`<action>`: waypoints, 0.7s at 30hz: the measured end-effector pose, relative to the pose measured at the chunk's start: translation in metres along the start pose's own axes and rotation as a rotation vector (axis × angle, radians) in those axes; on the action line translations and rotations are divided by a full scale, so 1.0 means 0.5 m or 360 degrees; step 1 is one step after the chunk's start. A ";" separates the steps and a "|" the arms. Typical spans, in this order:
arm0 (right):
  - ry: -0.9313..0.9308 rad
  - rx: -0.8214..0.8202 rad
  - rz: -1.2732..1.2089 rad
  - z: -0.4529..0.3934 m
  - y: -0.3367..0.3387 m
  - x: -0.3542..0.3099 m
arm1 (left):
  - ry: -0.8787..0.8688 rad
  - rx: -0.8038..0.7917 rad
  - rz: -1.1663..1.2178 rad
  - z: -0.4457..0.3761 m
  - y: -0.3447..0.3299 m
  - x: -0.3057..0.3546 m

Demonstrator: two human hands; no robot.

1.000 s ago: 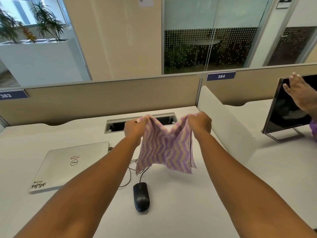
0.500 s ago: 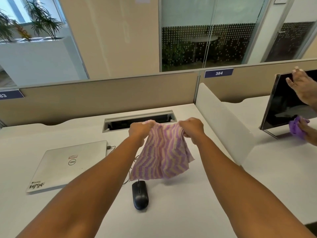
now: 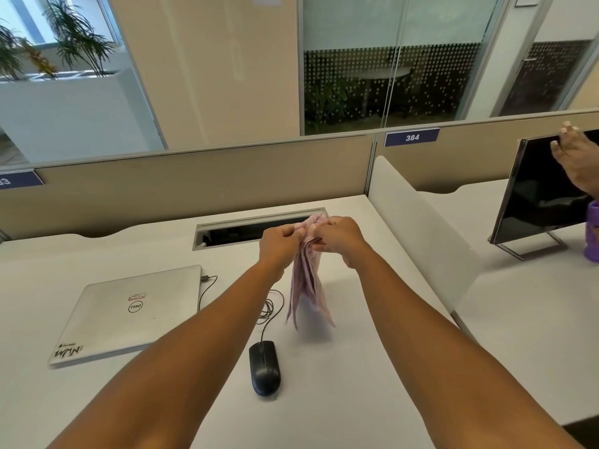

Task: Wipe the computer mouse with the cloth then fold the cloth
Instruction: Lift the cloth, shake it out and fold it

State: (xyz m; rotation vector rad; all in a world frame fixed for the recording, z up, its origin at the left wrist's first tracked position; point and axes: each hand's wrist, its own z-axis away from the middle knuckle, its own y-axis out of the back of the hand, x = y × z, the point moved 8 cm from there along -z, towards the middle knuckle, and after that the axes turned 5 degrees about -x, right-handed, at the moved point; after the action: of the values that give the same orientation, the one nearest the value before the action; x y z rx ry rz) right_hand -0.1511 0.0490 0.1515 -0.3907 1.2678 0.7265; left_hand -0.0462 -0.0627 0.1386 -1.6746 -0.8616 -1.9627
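Observation:
A pink and white striped cloth (image 3: 308, 286) hangs in the air above the white desk (image 3: 372, 367), gathered into a narrow fold. My left hand (image 3: 280, 244) and my right hand (image 3: 343, 238) pinch its top edge side by side, nearly touching. The cloth's lower end is blurred and hangs clear of the desk. A black wired computer mouse (image 3: 264, 367) lies on the desk below and nearer to me, untouched, with its cable (image 3: 269, 306) coiled behind it.
A closed silver laptop (image 3: 129, 312) lies at the left. A cable slot (image 3: 256, 228) opens in the desk behind my hands. A white divider (image 3: 418, 234) stands at the right; beyond it another person's hand (image 3: 577, 157) holds a dark monitor (image 3: 544, 196).
My hands have come together, bringing the cloth's two top corners side by side, so the spread cloth now hangs doubled and narrow. The mouse has not moved.

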 end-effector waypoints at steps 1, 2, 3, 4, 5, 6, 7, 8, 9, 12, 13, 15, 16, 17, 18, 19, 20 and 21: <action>0.0017 -0.0012 -0.0008 0.002 -0.003 -0.004 | -0.0019 -0.0035 0.0010 0.001 -0.003 0.004; 0.0037 -0.0034 -0.0036 0.002 -0.006 -0.008 | -0.0031 -0.0079 0.0031 0.003 -0.006 0.007; 0.0055 -0.0062 -0.0079 0.002 -0.009 -0.012 | -0.0042 -0.0127 0.0068 0.004 -0.009 0.009; 0.0063 -0.0083 -0.0117 0.002 -0.012 -0.015 | -0.0060 -0.0176 0.0102 0.006 -0.012 0.012; 0.0068 -0.0091 -0.0111 0.005 -0.013 -0.018 | -0.0084 -0.0217 0.0117 0.007 -0.013 0.015; 0.0075 -0.0081 -0.0022 0.007 -0.012 -0.021 | -0.0104 -0.0248 0.0112 0.007 -0.014 0.016; 0.0089 -0.0068 0.0122 0.009 -0.010 -0.026 | -0.0121 -0.0263 0.0086 0.006 -0.011 0.017; 0.0112 -0.0068 0.0255 0.010 -0.010 -0.030 | -0.0137 -0.0259 0.0038 0.006 -0.007 0.019; 0.0141 -0.0084 0.0340 0.011 -0.010 -0.034 | -0.0152 -0.0240 -0.0016 0.006 -0.003 0.021; 0.0220 -0.0185 0.0429 0.016 -0.021 -0.041 | -0.0199 -0.0139 -0.0088 0.004 0.011 0.025; 0.0248 -0.0210 0.0460 0.018 -0.025 -0.044 | -0.0219 -0.0119 -0.0121 0.004 0.012 0.028; 0.0288 -0.0216 0.0557 0.020 -0.029 -0.049 | -0.0266 -0.0101 -0.0220 0.005 0.011 0.032; 0.0303 -0.0196 0.0636 0.019 -0.028 -0.052 | -0.0285 -0.0089 -0.0265 0.006 0.012 0.032; 0.0313 -0.0167 0.0762 0.016 -0.026 -0.053 | -0.0301 -0.0076 -0.0299 0.007 0.014 0.033; 0.0308 -0.0133 0.0956 0.011 -0.022 -0.051 | -0.0315 -0.0068 -0.0325 0.008 0.016 0.033; 0.0285 -0.0101 0.1194 0.005 -0.017 -0.046 | -0.0328 -0.0066 -0.0346 0.009 0.017 0.032; 0.0255 -0.0068 0.1417 0.001 -0.012 -0.038 | -0.0338 -0.0069 -0.0361 0.011 0.017 0.033; 0.0231 -0.0028 0.1582 -0.001 -0.004 -0.032 | -0.0345 -0.0072 -0.0361 0.013 0.018 0.034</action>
State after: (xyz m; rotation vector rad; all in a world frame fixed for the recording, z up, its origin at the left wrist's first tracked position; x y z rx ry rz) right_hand -0.1518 0.0428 0.1666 0.2225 1.5810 1.5605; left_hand -0.0388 -0.0636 0.1576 -1.9156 -1.1387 -1.9810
